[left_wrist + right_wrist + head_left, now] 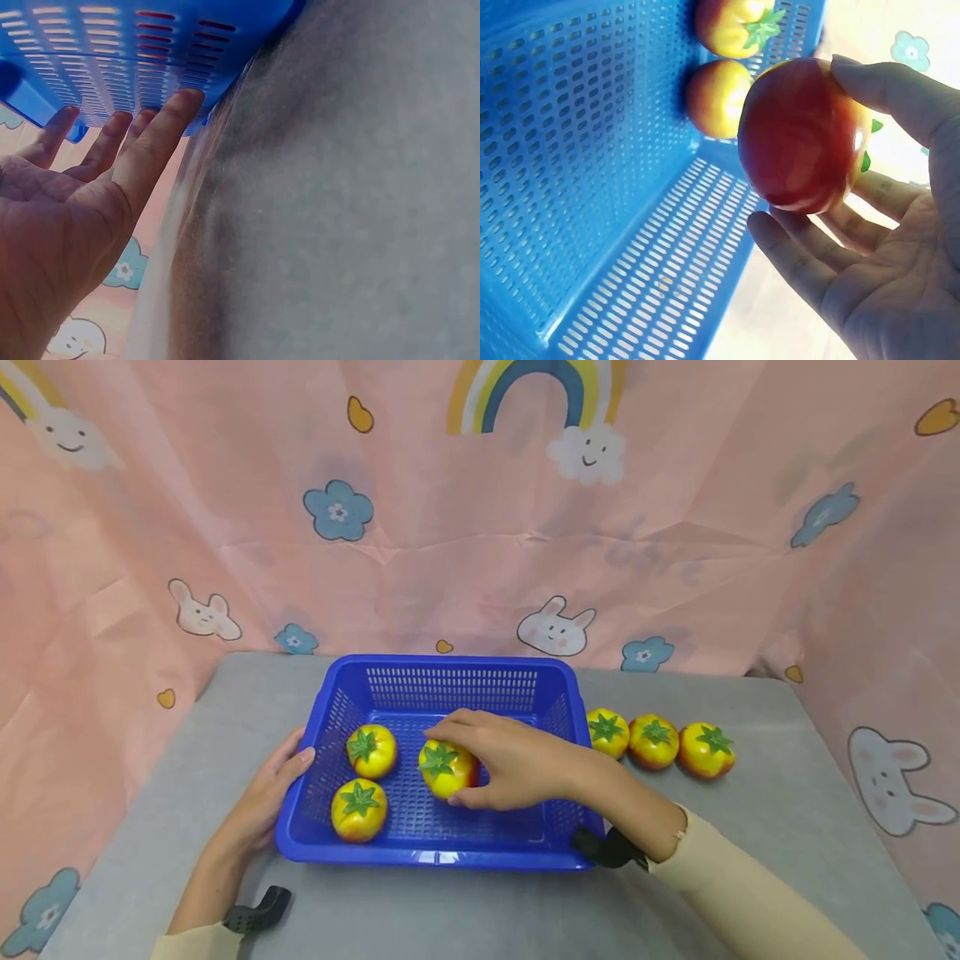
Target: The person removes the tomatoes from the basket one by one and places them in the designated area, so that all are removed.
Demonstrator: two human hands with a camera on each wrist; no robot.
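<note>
My right hand (510, 760) holds a yellow-and-red tomato (442, 762) with a green star-shaped stem top, thumb on one side and fingers on the other. In the right wrist view its red underside (802, 142) shows, raised off the basket floor. Around it is a blue perforated basket (435, 857). Two more tomatoes, one behind (381, 750) and one in front (367, 818), sit in the basket's left part. At the basket's left side, my left hand (262, 793) rests against the outer wall; its fingers (150, 154) look fairly straight in the left wrist view.
Three similar tomatoes stand in a row right of the basket: a near one (611, 739), a middle one (652, 745) and an outer one (705, 756). Everything stands on a grey cloth-covered table (780, 810). Behind it hangs a pink printed curtain (450, 577).
</note>
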